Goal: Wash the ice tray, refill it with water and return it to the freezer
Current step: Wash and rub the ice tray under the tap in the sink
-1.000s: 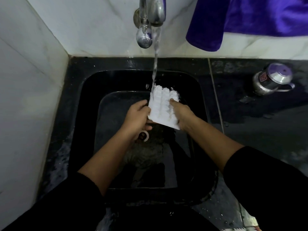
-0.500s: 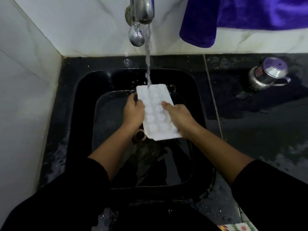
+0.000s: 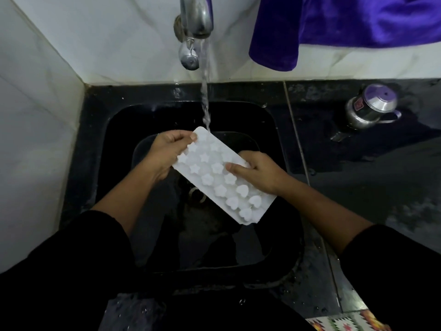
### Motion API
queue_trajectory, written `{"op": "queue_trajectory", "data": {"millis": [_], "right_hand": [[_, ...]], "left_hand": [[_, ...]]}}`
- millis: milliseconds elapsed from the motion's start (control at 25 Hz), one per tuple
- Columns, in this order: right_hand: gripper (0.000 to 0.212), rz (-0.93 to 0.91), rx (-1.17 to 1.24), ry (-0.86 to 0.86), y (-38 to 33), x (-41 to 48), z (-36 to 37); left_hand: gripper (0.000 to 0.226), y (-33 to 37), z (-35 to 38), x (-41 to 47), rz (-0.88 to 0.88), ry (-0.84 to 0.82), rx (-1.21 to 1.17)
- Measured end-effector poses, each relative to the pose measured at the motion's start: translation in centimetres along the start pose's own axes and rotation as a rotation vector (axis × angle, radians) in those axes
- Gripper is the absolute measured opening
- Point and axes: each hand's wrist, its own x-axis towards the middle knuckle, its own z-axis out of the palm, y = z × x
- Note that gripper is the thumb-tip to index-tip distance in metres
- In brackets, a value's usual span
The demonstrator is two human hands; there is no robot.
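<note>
A white ice tray (image 3: 222,177) with star and heart shaped cups is held over the black sink (image 3: 100,144), slanting from upper left to lower right. My left hand (image 3: 167,151) grips its far left corner, thumb on top. My right hand (image 3: 257,172) holds the right long edge, with the thumb lying on the cups. Water runs from the steel tap (image 3: 196,17) and strikes the tray's far end.
A steel lidded pot (image 3: 370,108) stands on the dark wet counter (image 3: 358,175) at the right. A purple cloth (image 3: 334,25) hangs on the white tiled wall behind. A white wall (image 3: 35,139) closes off the left side.
The tray has been turned from its bumpy underside to cups facing up, then swung diagonal. My left hand moved up to the far corner.
</note>
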Motion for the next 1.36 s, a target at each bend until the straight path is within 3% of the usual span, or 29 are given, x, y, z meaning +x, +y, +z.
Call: {"op": "queue_trajectory", "data": {"millis": [200, 440, 600, 840, 1040, 1360], "right_hand": [[0.044, -0.114, -0.094, 0.004, -1.9, 2.5, -0.1], [0.042, 0.093, 0.504, 0.249, -1.9, 3.7, 0.5], [0.040, 0.324, 0.783, 0.218, -2.4, 4.4, 3.4], [0.020, 0.213, 0.709, 0.223, -6.4, 3.7, 1.0], [0.018, 0.099, 0.642, 0.278, -7.8, 0.4, -4.0], [0.019, 0.277, 0.718, 0.454, -1.7, -1.7, -5.5]], "left_hand": [[0.034, 2.2, -1.5, -2.0, -0.006, 0.088, 0.074], [0.026, -0.1, -6.7, -3.7, -0.049, 0.095, -0.249], [0.026, -2.6, -9.1, -4.4, -0.073, 0.076, -0.380], [0.039, -4.0, -7.5, -5.6, -0.168, 0.129, -0.571], [0.043, -3.4, -2.2, -5.8, -0.265, -0.017, -0.503], [0.047, 1.8, -0.8, -6.7, -0.054, -0.062, -0.430]]}}
